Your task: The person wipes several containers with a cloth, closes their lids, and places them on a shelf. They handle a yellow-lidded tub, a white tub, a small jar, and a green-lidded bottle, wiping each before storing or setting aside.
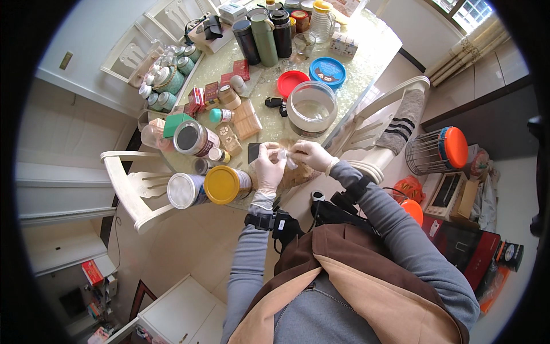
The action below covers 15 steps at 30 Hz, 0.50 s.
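My left hand (270, 168) and my right hand (311, 156), both in whitish gloves, pinch the gathered white translucent top (285, 159) of a plastic bag at the table's near edge. The bag's body (295, 178) looks brownish; its contents are too unclear to name. A dark flat item (253, 152) lies just left of my left hand. Beside that hand stand a tub with a yellow lid (222, 185) and one with a white lid (184, 191). Above my right hand is a clear round open container (311, 109).
The table (372, 43) also holds flasks (264, 43), a glass jug (322, 26), red (293, 86) and blue lids (327, 71), wooden boxes (246, 119), jars (193, 139) and small packages. Chairs (134, 192) stand around it. A wire drum with an orange top (455, 146) is at right.
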Each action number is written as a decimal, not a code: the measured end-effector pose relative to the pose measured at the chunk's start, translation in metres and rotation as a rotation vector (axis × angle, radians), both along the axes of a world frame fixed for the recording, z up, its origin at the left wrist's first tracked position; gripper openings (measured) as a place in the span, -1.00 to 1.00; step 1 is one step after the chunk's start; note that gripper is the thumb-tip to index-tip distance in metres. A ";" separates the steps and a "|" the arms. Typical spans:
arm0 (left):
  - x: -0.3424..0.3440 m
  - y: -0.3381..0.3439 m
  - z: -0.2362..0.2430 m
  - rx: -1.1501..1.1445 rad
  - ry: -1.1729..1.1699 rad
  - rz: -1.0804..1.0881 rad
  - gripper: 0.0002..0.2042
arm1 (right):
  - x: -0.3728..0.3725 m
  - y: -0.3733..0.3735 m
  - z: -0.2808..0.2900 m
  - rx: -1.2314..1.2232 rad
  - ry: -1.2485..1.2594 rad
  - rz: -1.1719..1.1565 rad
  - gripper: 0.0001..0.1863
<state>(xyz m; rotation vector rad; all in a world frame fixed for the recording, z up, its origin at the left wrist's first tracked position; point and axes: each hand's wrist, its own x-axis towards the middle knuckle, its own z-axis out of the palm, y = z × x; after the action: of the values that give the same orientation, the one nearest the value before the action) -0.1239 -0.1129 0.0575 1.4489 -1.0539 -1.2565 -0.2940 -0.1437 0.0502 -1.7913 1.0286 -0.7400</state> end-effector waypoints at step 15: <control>-0.004 0.003 -0.004 -0.693 -0.895 -0.038 -0.85 | 0.000 0.014 0.004 0.653 -0.243 -0.266 -0.71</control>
<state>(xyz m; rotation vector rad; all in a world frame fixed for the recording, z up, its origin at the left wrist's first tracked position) -0.1277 -0.1094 0.0532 1.4091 -1.8654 -0.1243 -0.2942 -0.1293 0.0545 -0.9954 1.1829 -0.6591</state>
